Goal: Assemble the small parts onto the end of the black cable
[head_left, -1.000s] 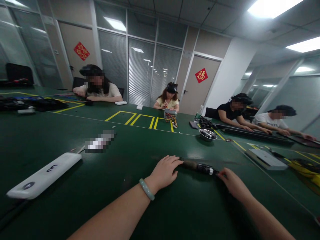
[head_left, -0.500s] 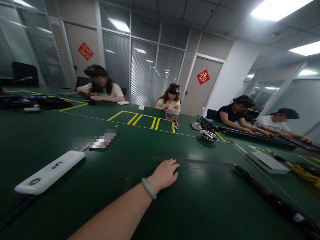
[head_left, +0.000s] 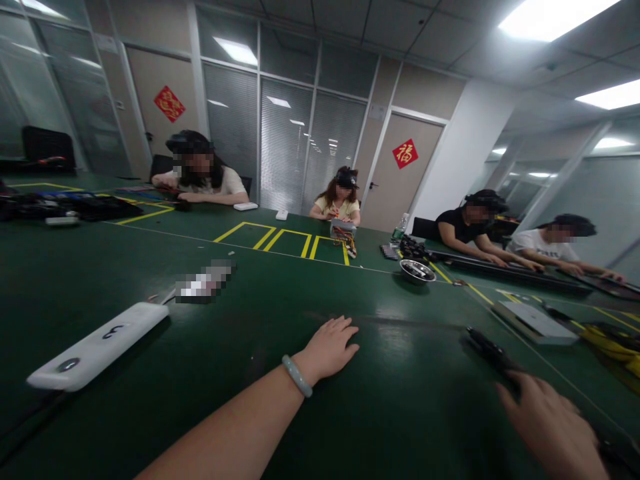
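My left hand [head_left: 330, 347] lies flat on the green table [head_left: 400, 393], fingers stretched forward and holding nothing. A pale green bangle [head_left: 297, 377] circles that wrist. At the lower right, my right hand [head_left: 553, 417] is over a long black rod-shaped thing [head_left: 487, 350], slightly blurred. Its thumb sticks out to the left of the rod, apart from the other fingers. The hand hides the rod's middle; the tip points away from me. Whether the fingers touch the rod is hard to tell.
A white power strip [head_left: 105, 347] marked 3 lies at left, near a pixelated flat object [head_left: 205, 281]. Beyond are a metal bowl [head_left: 418, 271], a grey box with wires [head_left: 343, 229] and a flat white box [head_left: 535, 322]. Several people sit around the table's far side.
My right hand has come into view at the lower right, over the black rod. My left hand stays in its place.
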`<action>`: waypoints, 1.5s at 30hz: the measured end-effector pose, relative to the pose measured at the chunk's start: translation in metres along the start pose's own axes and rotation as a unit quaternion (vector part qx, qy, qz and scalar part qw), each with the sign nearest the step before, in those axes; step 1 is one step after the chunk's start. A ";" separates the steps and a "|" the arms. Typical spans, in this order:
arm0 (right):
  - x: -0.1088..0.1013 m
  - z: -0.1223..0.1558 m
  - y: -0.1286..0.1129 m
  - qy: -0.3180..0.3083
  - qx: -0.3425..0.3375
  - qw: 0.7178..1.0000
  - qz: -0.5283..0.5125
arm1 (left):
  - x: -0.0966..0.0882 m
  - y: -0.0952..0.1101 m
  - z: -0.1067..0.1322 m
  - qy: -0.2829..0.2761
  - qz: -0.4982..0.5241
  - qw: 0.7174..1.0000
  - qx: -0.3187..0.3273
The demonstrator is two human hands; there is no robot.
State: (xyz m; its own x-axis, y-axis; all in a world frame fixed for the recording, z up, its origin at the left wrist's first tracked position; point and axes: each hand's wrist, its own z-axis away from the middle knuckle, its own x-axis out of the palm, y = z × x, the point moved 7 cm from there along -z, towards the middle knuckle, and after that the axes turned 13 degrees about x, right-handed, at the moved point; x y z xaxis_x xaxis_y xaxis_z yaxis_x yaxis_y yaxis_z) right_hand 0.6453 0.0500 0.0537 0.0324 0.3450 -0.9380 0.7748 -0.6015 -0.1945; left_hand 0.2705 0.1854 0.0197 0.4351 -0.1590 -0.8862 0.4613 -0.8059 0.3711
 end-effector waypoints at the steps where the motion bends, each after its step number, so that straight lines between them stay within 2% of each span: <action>1: 0.005 0.005 -0.034 -0.027 -0.041 0.999 -0.004 | 0.001 -0.001 0.000 -0.002 0.001 1.000 0.001; 4: 0.008 0.041 -0.148 -0.095 -0.177 0.976 -0.080 | 0.006 -0.005 0.000 0.007 -0.010 1.000 0.008; 7: 0.005 0.085 -0.241 -0.131 -0.269 0.942 -0.152 | 0.016 -0.009 -0.003 0.028 -0.049 0.998 0.030; 10: 0.013 0.121 -0.299 -0.173 -0.360 0.895 -0.200 | 0.033 -0.008 -0.009 0.001 -0.091 0.993 0.080; 12: 0.024 0.134 -0.317 -0.201 -0.397 0.868 -0.220 | 0.040 -0.010 -0.012 -0.025 -0.106 0.991 0.083; 15: 0.039 0.137 -0.321 -0.237 -0.404 0.851 -0.235 | 0.044 -0.012 -0.014 -0.070 -0.123 0.988 0.060; 18: 0.045 0.134 -0.316 -0.261 -0.413 0.839 -0.239 | 0.041 -0.008 -0.014 -0.092 -0.126 0.986 0.051; 22: 0.046 0.132 -0.310 -0.286 -0.425 0.825 -0.238 | 0.038 -0.007 -0.012 -0.081 -0.132 0.987 0.049; 30: 0.050 0.128 -0.308 -0.298 -0.417 0.823 -0.245 | 0.051 -0.019 -0.014 -0.031 -0.132 0.989 0.063; 37: 0.049 0.128 -0.307 -0.300 -0.414 0.822 -0.248 | 0.047 -0.014 -0.012 -0.043 -0.115 0.990 0.069; 42: 0.051 0.127 -0.307 -0.301 -0.416 0.822 -0.248 | 0.052 -0.019 -0.013 -0.031 -0.132 0.988 0.069; 45: 0.050 0.126 -0.307 -0.307 -0.418 0.818 -0.249 | 0.054 -0.020 -0.014 -0.044 -0.145 0.986 0.073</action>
State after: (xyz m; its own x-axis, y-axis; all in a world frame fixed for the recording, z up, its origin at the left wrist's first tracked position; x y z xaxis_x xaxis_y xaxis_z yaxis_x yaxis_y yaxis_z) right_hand 0.3292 0.1608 0.0304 -0.5436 -0.1845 -0.8188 0.7642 0.2948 -0.5737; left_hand 0.2955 0.2010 -0.0318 0.2296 0.0462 -0.9722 0.4382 -0.8968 0.0609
